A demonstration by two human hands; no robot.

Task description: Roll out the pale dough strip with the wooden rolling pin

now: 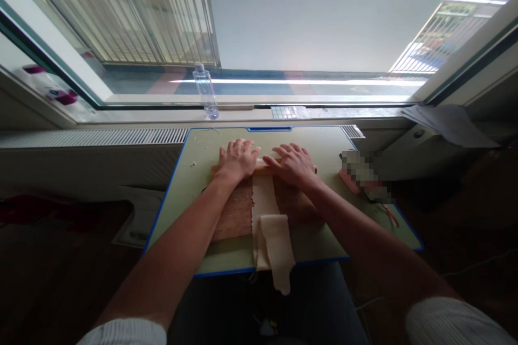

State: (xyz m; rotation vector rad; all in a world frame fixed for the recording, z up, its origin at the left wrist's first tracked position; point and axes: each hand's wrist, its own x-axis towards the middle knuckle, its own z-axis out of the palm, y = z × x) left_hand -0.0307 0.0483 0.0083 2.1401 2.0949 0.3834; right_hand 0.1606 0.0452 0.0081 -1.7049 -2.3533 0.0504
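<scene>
Hands, two, bare. Left hand (238, 157): palm down, fingers spread, laid on the left part of a rolling pin (265, 170). Right hand (293, 161): likewise palm down and spread, on the pin's right part, thumb pointing toward the left hand; the two hands stand apart, with a short length of pin showing between them.

Dough (265, 194): one pale, flat strip, ragged along its left edge. Lies across the middle of the board, from the pin toward the person; the near part is folded over itself, its rounded end hanging past the table's near edge.

Board (234, 213): brown wood, under the dough, partly covered by both forearms.

Table (174, 199): pale green top, blue rim. A few scraps (193, 164) left of the board.

Item (364, 172), right side of the table: blurred out, cannot be identified; a pink thing (348, 181) beside it.

Sill (157, 116), beyond the table: clear bottle (206, 94), upright; a whitish gridded pack (289, 112) to its right; papers (449, 121) at the far right end.

Radiator (101, 137): white, slatted top, below the sill.
</scene>
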